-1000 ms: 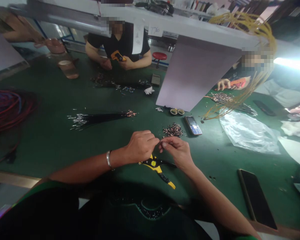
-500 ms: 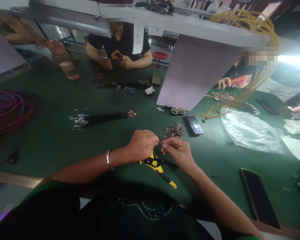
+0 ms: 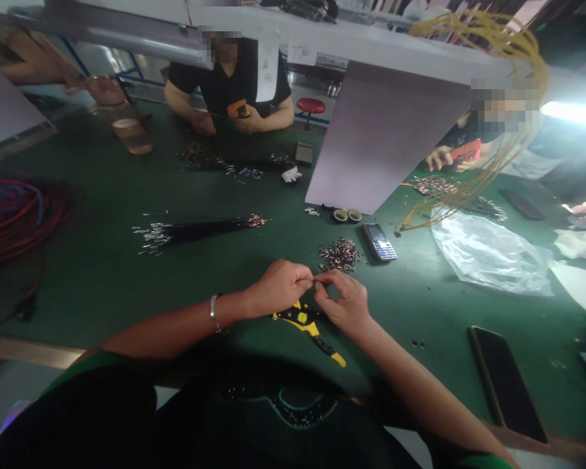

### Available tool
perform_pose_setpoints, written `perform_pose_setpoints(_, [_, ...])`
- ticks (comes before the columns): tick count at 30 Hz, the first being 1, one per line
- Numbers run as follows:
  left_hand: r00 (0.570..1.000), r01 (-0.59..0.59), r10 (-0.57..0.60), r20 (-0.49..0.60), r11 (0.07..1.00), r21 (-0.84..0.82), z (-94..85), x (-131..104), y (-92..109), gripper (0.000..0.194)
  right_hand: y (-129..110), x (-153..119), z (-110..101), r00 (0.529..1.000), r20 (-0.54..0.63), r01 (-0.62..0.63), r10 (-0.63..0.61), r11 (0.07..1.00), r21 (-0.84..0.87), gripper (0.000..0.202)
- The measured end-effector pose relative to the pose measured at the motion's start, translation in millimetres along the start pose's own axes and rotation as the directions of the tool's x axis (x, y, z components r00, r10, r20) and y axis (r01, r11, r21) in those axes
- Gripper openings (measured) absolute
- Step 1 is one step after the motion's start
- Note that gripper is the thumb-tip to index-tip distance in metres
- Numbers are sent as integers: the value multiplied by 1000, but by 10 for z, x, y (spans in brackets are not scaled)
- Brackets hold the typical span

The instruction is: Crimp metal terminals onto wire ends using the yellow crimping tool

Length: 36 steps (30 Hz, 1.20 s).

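My left hand [image 3: 284,285], with a silver bracelet at the wrist, is closed in a pinch. Its fingertips meet those of my right hand [image 3: 344,298], also pinched, and what lies between them is too small to make out. Under and just below both hands, a yellow and black wire stripper [image 3: 303,318] rests on the green table [image 3: 200,280]. Just beyond the fingertips is a pile of small copper and black terminals or wire scraps [image 3: 339,254]. To the left lies a bundle of black wires [image 3: 200,228] with silvery ends on one side and coppery ends on the other.
A keypad phone [image 3: 379,242] and two tape rolls [image 3: 346,215] lie beyond my right hand. A large smartphone [image 3: 508,384] is at the right edge. Clear plastic bag [image 3: 491,254], hanging yellow wires [image 3: 532,58], red-blue wire coil [image 3: 14,215] and white divider [image 3: 381,130] stand around. Co-workers sit opposite.
My hands have come together so that their fingertips touch; the left has turned slightly and the right has opened a wider loop between thumb and forefinger. The wire stripper stays put.
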<state>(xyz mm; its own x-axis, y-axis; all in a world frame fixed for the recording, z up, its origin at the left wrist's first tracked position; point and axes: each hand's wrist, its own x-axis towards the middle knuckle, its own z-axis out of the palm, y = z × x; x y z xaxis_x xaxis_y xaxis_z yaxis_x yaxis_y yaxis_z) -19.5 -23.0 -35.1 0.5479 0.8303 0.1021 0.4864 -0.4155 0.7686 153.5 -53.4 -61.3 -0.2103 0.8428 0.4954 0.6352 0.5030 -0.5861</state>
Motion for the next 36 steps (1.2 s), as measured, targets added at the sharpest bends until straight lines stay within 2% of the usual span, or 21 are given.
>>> perform_pose_setpoints(6, [999, 25, -22, 36, 996, -89, 10, -21, 32, 20, 27, -4, 30, 997, -34, 70, -71, 997, -32, 14])
perform_pose_setpoints(9, [997, 47, -39, 63, 991, -125, 17, -22, 20, 19, 27, -1, 33, 997, -41, 66, -66, 998, -19, 14])
perform_pose_setpoints(17, [990, 108, -76, 119, 951, -291, -10, -3, 7, 15, 21, 15, -7, 984, 46, -175, 170, 973, 152, 10])
perform_pose_setpoints(20, [988, 118, -71, 138, 920, -375, -43, 15, 7, 14, 18, 17, -13, 962, 105, -272, 252, 918, 290, 9])
perform_pose_setpoints(24, [984, 152, -95, 149, 884, -442, -75, 44, 0, 13, 67, 42, 7, 919, 211, -394, 333, 778, 489, 7])
perform_pose_setpoints(27, [982, 187, -162, 93, 852, -490, -88, 63, -13, 11, 162, 93, 9, 892, 203, -444, 404, 702, 557, 11])
perform_pose_setpoints(29, [978, 198, -206, 41, 837, -510, -96, 70, -28, 10, 207, 120, -12, 886, 162, -452, 434, 732, 511, 14])
perform_pose_setpoints(31, [976, 182, -219, -10, 835, -519, -101, 74, -49, 10, 199, 107, -54, 906, 181, -424, 384, 824, 375, 15])
perform_pose_setpoints(33, [976, 161, -213, -42, 840, -519, -102, 77, -75, 11, 137, 38, -113, 928, 268, -318, 260, 926, 205, 16])
perform_pose_setpoints(36, [973, 166, -225, -53, 839, -519, -101, 81, -105, 11, 7, -156, -205, 906, 415, -89, 85, 996, -10, 29])
